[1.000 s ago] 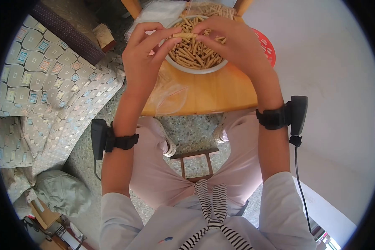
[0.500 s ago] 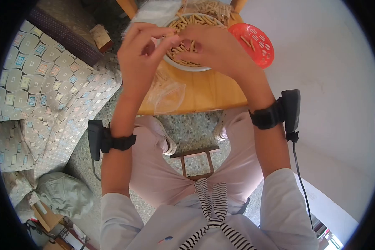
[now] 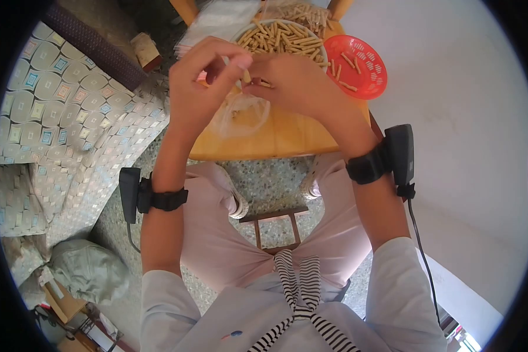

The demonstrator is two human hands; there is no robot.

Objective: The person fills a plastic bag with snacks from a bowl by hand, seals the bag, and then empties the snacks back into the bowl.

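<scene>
My left hand (image 3: pixel 200 85) is bent in a pinch, with a short tan stick (image 3: pixel 246 76) at its thumb tip. Close against it, my right hand (image 3: pixel 302 85) curls its fingers around another tan stick (image 3: pixel 264 84); how many it holds is hidden. Just below both hands, a clear plastic bag (image 3: pixel 246 120) lies on the wooden surface, its upper part covered by the fingers. Behind the hands stands a white-rimmed bowl (image 3: pixel 323 54) heaped with tan sticks (image 3: pixel 281 38), its near side hidden by my right hand.
A red slotted plastic basket (image 3: pixel 376 82) with several sticks sits right of the bowl. At the back are a bag of sticks (image 3: pixel 302 14) and a stack of clear plastic bags (image 3: pixel 217 23). All rest on a wooden chair seat (image 3: pixel 299 138). Patterned cloth (image 3: pixel 70 117) hangs at left.
My right hand has left the bowl and come nearer to me, above the clear bag. The bag's mouth looks more spread. More sticks now show in the red basket.
</scene>
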